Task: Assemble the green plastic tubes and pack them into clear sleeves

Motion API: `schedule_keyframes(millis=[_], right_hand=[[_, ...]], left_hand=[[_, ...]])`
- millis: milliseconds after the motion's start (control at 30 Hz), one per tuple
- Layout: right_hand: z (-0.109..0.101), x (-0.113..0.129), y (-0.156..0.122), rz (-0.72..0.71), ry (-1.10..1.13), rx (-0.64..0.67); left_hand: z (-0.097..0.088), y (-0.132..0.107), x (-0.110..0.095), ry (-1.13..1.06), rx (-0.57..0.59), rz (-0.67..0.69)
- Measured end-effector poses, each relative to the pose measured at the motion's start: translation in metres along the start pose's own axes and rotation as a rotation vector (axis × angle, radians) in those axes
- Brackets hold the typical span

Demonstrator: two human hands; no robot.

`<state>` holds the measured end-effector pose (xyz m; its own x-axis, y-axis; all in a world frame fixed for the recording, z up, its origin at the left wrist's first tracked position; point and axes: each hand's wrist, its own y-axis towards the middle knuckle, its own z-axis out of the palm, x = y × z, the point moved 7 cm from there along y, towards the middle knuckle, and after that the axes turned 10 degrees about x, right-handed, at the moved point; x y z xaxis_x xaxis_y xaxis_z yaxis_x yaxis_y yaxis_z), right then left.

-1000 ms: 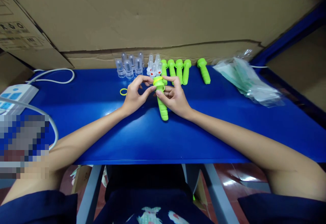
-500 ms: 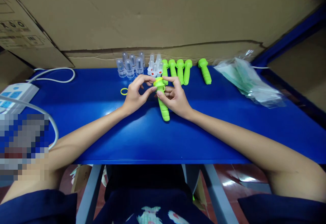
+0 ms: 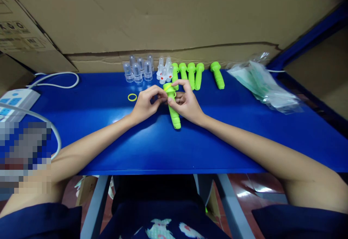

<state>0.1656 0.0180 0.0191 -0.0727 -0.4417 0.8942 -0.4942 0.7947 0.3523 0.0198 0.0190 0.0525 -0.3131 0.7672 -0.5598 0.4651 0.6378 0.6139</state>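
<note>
A lime-green flashlight-shaped body (image 3: 174, 116) slants toward me over the table, its wider head pointing away. My right hand (image 3: 187, 103) grips it from the right, thumb on the collar and index finger reaching over the head. Across that head lies a thin yellow ring (image 3: 168, 86), tilted, with the right index fingertip against it. My left hand (image 3: 149, 101) is closed, its fingertips pinched against the left side of the collar; whether they also catch the ring is hidden. A second yellow ring (image 3: 132, 97) lies flat on the table left of my left hand.
Behind my hands stand several clear plastic caps (image 3: 137, 73), smaller white-based clear parts (image 3: 163, 75) and several more green bodies (image 3: 199, 76). A bag of green-and-white items (image 3: 261, 83) lies right. A power strip (image 3: 20, 103) with a cable sits left. Cardboard (image 3: 174, 18) closes the back.
My left fingers have slid from the top of the head down to the collar's left side. The yellow ring now slants more. The right hand keeps its grip.
</note>
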Motion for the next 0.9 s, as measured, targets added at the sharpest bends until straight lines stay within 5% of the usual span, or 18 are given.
schedule_keyframes(millis=[133,400,600,900], right_hand=[[-0.003,-0.002,0.002,0.005,-0.002,-0.015],[0.000,-0.002,0.002,-0.018,-0.070,-0.016],[0.003,-0.001,0.002,-0.047,-0.047,-0.007],[0.001,-0.002,0.001,0.078,-0.007,0.016]], left_hand=[[0.007,0.000,-0.004,-0.009,0.074,0.036],[-0.001,0.001,0.007,-0.030,-0.069,-0.012],[-0.002,0.000,0.008,-0.010,-0.065,-0.031],[-0.002,0.000,0.005,-0.020,-0.040,-0.002]])
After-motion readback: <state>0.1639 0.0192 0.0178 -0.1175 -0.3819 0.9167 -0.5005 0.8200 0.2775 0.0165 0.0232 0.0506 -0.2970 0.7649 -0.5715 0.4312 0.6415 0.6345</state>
